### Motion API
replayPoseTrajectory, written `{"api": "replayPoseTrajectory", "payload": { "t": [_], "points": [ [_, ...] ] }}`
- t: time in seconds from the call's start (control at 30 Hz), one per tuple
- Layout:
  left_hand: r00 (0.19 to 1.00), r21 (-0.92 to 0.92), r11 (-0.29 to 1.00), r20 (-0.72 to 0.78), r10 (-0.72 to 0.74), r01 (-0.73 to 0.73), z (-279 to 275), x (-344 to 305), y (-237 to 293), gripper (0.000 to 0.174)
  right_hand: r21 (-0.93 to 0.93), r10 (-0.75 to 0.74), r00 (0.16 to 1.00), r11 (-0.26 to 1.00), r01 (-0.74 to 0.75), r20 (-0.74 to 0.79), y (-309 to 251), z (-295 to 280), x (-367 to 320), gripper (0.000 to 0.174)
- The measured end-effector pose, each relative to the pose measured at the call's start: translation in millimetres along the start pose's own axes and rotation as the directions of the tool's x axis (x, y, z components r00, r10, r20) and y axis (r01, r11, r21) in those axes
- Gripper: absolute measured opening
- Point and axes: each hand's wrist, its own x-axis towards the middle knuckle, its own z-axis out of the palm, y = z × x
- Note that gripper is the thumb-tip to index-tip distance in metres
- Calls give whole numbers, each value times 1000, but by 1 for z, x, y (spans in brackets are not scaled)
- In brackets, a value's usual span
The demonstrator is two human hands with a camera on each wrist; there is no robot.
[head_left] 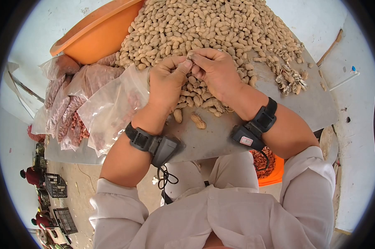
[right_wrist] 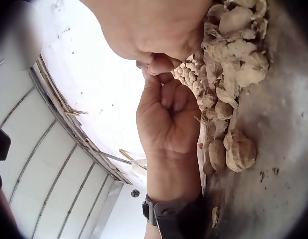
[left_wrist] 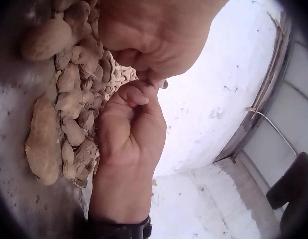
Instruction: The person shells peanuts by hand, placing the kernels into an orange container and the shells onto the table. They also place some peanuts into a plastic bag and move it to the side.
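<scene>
Over the near part of a heap of unshelled peanuts (head_left: 204, 25), both hands meet fingertip to fingertip. The left hand (head_left: 166, 85) pinches one side of a peanut (head_left: 190, 54) between thumb and curled forefinger. From the other side the right hand (head_left: 220, 74) pinches it too, thumb beside thumb. Most of this peanut is hidden by the fingers; only a small bit shows above them. In the left wrist view the right hand (left_wrist: 131, 119) has its fingers bent in. Loose peanuts (head_left: 198, 121) lie on the metal tabletop (head_left: 212, 143) just below the hands.
Clear bags of shelled red peanuts (head_left: 77, 103) and an open plastic bag (head_left: 113, 108) lie at left, below an orange basin (head_left: 100, 31). Empty shells (head_left: 289, 79) are piled at right. Another orange container (head_left: 274, 177) with red kernels stands below the table edge.
</scene>
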Motion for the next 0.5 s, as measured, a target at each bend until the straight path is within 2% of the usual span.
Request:
{"api": "replayPoseTrajectory", "payload": {
  "t": [0.03, 0.13, 0.23, 0.3, 0.37, 0.43, 0.5],
  "points": [
    [1000, -32, 999, 6, 16, -16, 0, 0, -1, 17, 26, -3, 1000, 1000, 3, -7, 1, 0, 0, 15],
    [999, 76, 997, -41, -2, 5, 2, -4, 4, 17, 164, 35, 999, 986, -30, -25, 1, 2, 0, 15],
    [992, 178, 977, -38, 123, -114, 2, -3, 1, 18, 250, 58, 998, 967, -55, -7, 1, 2, 0, 13],
    [976, 327, 924, -25, 218, -198, 2, -3, 2, 18, 254, 73, 997, 965, -71, 0, 0, 1, 0, 11],
    [936, 476, 820, 20, 352, -319, 2, -3, 4, 18, 233, 102, 995, 968, -97, -8, -1, 1, 0, 11],
    [855, 610, 645, 110, 506, -460, 2, -3, 10, 18, 256, 122, 992, 959, -118, -1, -3, 3, -2, 13],
    [802, 656, 532, 198, 564, -535, 2, -2, 15, 20, 284, 144, 990, 948, -141, 13, -4, 4, -3, 14]
  ]
}}
